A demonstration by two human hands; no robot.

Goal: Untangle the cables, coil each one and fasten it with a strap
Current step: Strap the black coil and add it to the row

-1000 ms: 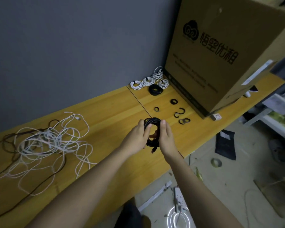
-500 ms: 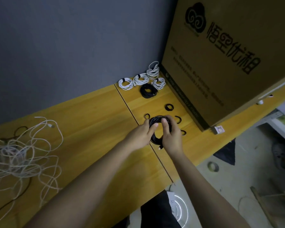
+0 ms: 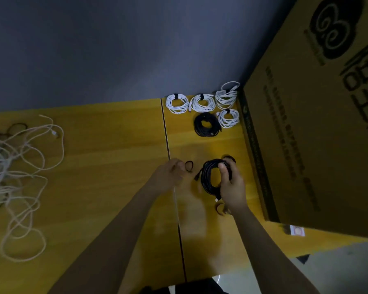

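Black coiled cable (image 3: 208,177) held above desk (image 3: 115,145) beside cardboard box (image 3: 306,134); right hand (image 3: 232,185) clamped on rim; left hand (image 3: 170,172) fingers curled at loose strap (image 3: 189,166), pinch unclear; coil looks light, springy; best gripped across bundled strands.

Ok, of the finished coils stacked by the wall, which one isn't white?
The black coil, lying in front of the white coils and left of the smallest one by the cardboard box. The other four are white.
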